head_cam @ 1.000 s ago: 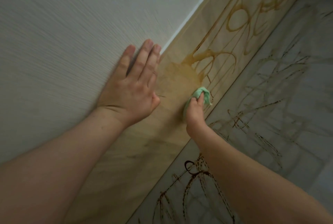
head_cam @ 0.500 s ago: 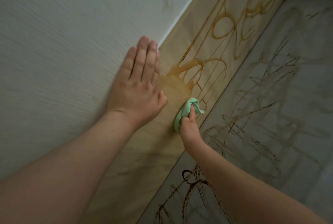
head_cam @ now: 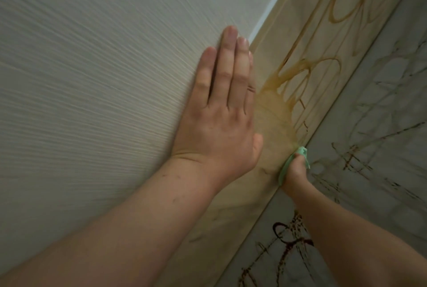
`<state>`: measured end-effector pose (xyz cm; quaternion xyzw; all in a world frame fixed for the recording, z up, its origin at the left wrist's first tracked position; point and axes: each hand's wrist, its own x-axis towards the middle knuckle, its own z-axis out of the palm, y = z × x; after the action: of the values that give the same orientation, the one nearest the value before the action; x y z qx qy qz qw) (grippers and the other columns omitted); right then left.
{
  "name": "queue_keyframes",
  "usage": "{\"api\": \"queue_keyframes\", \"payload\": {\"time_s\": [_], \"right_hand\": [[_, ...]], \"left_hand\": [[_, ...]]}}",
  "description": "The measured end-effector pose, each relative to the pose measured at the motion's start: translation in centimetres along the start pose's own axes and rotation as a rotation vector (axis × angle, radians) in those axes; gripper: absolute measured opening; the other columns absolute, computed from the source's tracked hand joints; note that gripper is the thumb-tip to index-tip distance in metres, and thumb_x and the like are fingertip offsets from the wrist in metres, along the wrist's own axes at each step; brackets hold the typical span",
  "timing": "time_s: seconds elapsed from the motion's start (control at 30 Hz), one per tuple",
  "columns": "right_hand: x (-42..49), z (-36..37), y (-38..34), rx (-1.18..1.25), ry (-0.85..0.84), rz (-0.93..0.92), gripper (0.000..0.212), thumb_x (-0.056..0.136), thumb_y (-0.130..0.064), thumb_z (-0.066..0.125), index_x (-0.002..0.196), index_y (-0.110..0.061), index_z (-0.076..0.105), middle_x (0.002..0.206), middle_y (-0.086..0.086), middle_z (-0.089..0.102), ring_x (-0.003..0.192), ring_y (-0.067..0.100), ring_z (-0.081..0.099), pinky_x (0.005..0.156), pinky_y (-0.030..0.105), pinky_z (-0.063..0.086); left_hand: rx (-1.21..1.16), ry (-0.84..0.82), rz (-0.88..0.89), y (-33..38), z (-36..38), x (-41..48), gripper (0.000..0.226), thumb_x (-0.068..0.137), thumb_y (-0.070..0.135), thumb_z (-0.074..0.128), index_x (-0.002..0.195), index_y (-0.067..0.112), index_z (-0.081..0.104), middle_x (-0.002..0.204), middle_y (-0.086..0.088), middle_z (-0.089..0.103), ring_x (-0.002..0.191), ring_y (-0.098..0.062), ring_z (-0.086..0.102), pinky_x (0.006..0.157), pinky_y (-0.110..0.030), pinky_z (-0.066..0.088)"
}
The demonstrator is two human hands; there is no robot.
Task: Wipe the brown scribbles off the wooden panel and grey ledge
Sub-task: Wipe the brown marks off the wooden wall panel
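Note:
A light wooden panel [head_cam: 323, 39] runs diagonally through the head view, covered in brown scribbles [head_cam: 344, 2] and a smeared brown patch [head_cam: 275, 115]. Below it lies the grey ledge [head_cam: 381, 125], marked with thin dark brown scribbles [head_cam: 291, 238]. My right hand [head_cam: 294, 172] grips a small green cloth [head_cam: 300, 151] and presses it against the panel's lower edge where it meets the ledge. My left hand [head_cam: 221, 111] rests flat with straight fingers on the wall, its thumb side over the panel.
A pale textured wall [head_cam: 104, 67] fills the left half, split from the panel by a white strip [head_cam: 272, 2]. Both my forearms reach in from the bottom of the view.
My right hand has slid the green cloth down the panel to the seam with the ledge. My left hand stays flat on the wall, and the view has shifted closer.

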<state>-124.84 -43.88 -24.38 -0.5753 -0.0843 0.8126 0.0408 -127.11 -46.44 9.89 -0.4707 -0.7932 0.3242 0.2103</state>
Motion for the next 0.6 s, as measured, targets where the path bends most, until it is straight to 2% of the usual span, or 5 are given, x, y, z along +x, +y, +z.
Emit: {"api": "queue_keyframes", "payload": {"time_s": [0.1, 0.23, 0.37, 0.53, 0.6], "right_hand": [[1.1, 0.4, -1.1, 0.027, 0.014, 0.006, 0.048, 0.098, -0.058, 0.047, 0.126, -0.026, 0.068, 0.125, -0.002, 0.067, 0.117, 0.021, 0.061, 0.111, 0.042, 0.048], [0.0, 1.2, -5.1, 0.008, 0.019, -0.021, 0.042, 0.091, -0.065, 0.047, 0.098, -0.027, 0.065, 0.097, 0.000, 0.061, 0.085, 0.019, 0.057, 0.076, 0.035, 0.050], [-5.2, 2.9, -7.6, -0.001, -0.037, -0.068, 0.054, 0.102, -0.052, 0.046, 0.145, -0.020, 0.055, 0.133, 0.003, 0.059, 0.119, 0.023, 0.055, 0.107, 0.040, 0.043], [-14.5, 4.2, -9.2, -0.193, -0.178, -0.250, 0.060, 0.105, -0.062, 0.036, 0.152, -0.027, 0.047, 0.144, -0.001, 0.052, 0.136, 0.022, 0.047, 0.112, 0.041, 0.038], [-18.1, 4.9, -9.2, -0.350, -0.291, -0.476, 0.052, 0.109, -0.052, 0.029, 0.160, -0.043, 0.028, 0.163, -0.007, 0.032, 0.153, 0.018, 0.027, 0.123, 0.043, 0.025]], "left_hand": [[0.027, -0.015, 0.005, 0.0, 0.1, -0.2, 0.108, 0.091, 0.059, 0.037, 0.155, -0.017, -0.006, 0.166, -0.034, -0.009, 0.155, -0.049, -0.010, 0.125, -0.056, -0.013], [0.032, -0.015, 0.004, -0.2, 0.3, -0.5, 0.107, 0.091, 0.057, 0.036, 0.154, -0.018, -0.008, 0.166, -0.034, -0.010, 0.155, -0.049, -0.012, 0.126, -0.056, -0.012], [0.002, -0.028, 0.009, -0.2, 0.3, -0.6, 0.107, 0.090, 0.053, 0.040, 0.154, -0.018, -0.008, 0.166, -0.035, -0.009, 0.155, -0.049, -0.012, 0.126, -0.057, -0.011], [-0.010, -0.020, -0.017, 0.0, -0.4, -0.1, 0.106, 0.085, 0.046, 0.045, 0.155, -0.017, -0.003, 0.166, -0.035, -0.004, 0.156, -0.048, -0.007, 0.127, -0.056, -0.008], [-0.012, -0.024, -0.012, 0.0, -0.3, 0.0, 0.106, 0.083, 0.043, 0.047, 0.156, -0.017, -0.001, 0.167, -0.034, -0.002, 0.156, -0.047, -0.005, 0.128, -0.055, -0.007]]}}
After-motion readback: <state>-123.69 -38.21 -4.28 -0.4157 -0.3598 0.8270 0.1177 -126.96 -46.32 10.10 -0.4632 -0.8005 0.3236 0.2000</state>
